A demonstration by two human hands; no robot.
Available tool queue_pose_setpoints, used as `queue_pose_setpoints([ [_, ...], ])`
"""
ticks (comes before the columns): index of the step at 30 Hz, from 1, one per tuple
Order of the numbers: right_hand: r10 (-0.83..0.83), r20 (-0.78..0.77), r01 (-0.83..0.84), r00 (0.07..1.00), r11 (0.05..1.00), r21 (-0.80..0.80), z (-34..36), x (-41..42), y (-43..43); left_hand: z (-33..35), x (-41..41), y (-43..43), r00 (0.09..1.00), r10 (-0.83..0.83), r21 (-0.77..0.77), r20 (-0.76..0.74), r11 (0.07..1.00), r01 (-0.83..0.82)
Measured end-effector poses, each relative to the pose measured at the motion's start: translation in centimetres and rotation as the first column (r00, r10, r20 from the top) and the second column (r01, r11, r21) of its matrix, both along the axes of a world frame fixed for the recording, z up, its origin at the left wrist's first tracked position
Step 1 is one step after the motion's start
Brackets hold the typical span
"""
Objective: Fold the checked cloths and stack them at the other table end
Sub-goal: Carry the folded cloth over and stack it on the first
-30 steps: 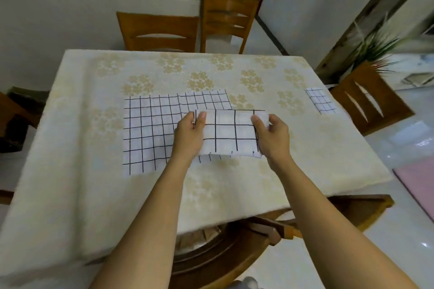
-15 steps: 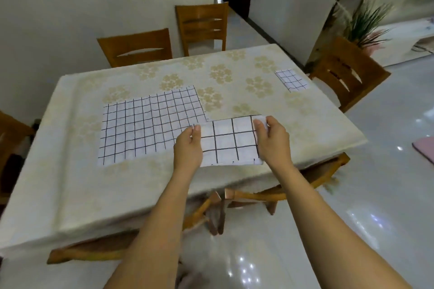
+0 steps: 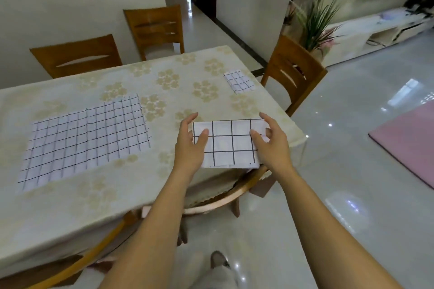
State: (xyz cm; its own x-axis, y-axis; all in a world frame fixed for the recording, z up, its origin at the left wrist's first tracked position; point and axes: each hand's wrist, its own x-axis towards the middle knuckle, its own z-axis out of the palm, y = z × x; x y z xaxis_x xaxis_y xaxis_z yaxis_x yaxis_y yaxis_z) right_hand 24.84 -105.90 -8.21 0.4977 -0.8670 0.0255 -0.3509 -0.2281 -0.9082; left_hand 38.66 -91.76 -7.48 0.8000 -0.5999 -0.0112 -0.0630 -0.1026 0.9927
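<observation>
- Hands hold one folded checked cloth (image 3: 229, 144) over the table (image 3: 117, 195) edge: left hand (image 3: 190, 145) and right hand (image 3: 272, 145), fingers pinching its sides.
- Three checked cloths in all: the held one, one flat cloth (image 3: 84, 138) spread out, one small folded cloth (image 3: 239, 81) at the far end.
- Three wooden chairs (image 3: 77, 57) stand behind the table.

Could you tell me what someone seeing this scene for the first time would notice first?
First, the folded checked cloth held in mid-frame between the left hand and the right hand, above the table's near right corner. Next, the large unfolded checked cloth lying flat on the left of the floral tablecloth. Then a small folded cloth near the far right edge, by a wooden chair.
</observation>
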Motion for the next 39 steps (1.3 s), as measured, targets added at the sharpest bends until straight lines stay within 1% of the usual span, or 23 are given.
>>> queue_pose_setpoints([
  [2,-0.010,-0.015,0.010,1.000,1.000,0.013,0.1,-1.1,-3.3,-0.6,-0.4,-3.8,0.998,-0.048,-0.062,-0.045,0.997,0.045],
  [4,-0.014,-0.004,0.014,1.000,0.996,0.083,0.5,-2.6,-6.7,-1.1,-0.8,-8.2,0.981,-0.092,-0.100,-0.173,0.992,0.076],
  [6,-0.020,-0.022,0.023,1.000,0.990,0.142,1.1,-4.4,-10.0,-1.5,-1.5,-12.4,0.955,-0.103,-0.071,-0.278,0.994,0.087],
  [7,-0.020,-0.042,0.026,0.999,0.990,0.136,1.4,-5.2,-11.7,-1.5,-1.8,-14.4,0.950,-0.114,-0.051,-0.292,0.993,0.103],
  [9,-0.037,-0.079,0.043,0.996,0.996,0.081,2.1,-6.2,-15.2,-1.4,-2.6,-18.2,0.952,-0.157,-0.054,-0.262,0.987,0.148],
  [13,-0.056,-0.149,0.054,0.987,0.998,-0.014,1.3,-6.4,-20.9,-1.3,-3.5,-24.7,0.964,-0.233,-0.025,-0.127,0.972,0.232],
  [15,-0.073,-0.151,0.066,0.986,0.997,-0.050,-0.3,-6.5,-23.4,-1.6,-3.8,-27.2,0.970,-0.226,-0.011,-0.089,0.974,0.226],
  [17,-0.080,-0.139,0.075,0.987,0.996,-0.037,-1.6,-6.5,-26.2,-2.0,-4.1,-29.5,0.978,-0.197,0.011,-0.064,0.980,0.198],
  [21,0.047,-0.081,-0.047,0.996,0.999,0.007,-3.2,-5.9,-32.7,-3.6,-4.5,-34.3,0.995,-0.093,0.067,-0.038,0.993,0.096],
  [26,0.210,-0.037,-0.207,0.977,0.977,0.057,-4.0,-5.5,-40.3,-4.7,-5.9,-39.8,0.985,0.161,0.123,-0.065,0.981,-0.152],
  [28,0.291,0.003,-0.291,0.957,0.955,0.055,-3.7,-5.6,-42.8,-4.6,-6.4,-41.7,0.966,0.242,0.106,-0.091,0.967,-0.232],
  [30,0.358,-0.009,-0.357,0.934,0.933,0.043,-3.2,-4.9,-45.2,-4.2,-6.6,-43.2,0.937,0.328,0.089,-0.117,0.943,-0.319],
  [34,0.487,-0.022,-0.484,0.873,0.872,0.066,-2.2,-0.8,-48.6,-4.4,-5.9,-44.3,0.869,0.475,0.081,-0.139,0.880,-0.469],
  [36,0.547,-0.018,-0.546,0.837,0.837,0.034,-2.4,1.7,-49.2,-4.8,-4.8,-44.5,0.837,0.528,0.086,-0.142,0.849,-0.521],
  [39,0.590,-0.037,-0.590,0.807,0.807,-0.019,-3.9,5.1,-50.2,-5.4,-2.2,-45.1,0.796,0.588,0.085,-0.144,0.809,-0.582],
])
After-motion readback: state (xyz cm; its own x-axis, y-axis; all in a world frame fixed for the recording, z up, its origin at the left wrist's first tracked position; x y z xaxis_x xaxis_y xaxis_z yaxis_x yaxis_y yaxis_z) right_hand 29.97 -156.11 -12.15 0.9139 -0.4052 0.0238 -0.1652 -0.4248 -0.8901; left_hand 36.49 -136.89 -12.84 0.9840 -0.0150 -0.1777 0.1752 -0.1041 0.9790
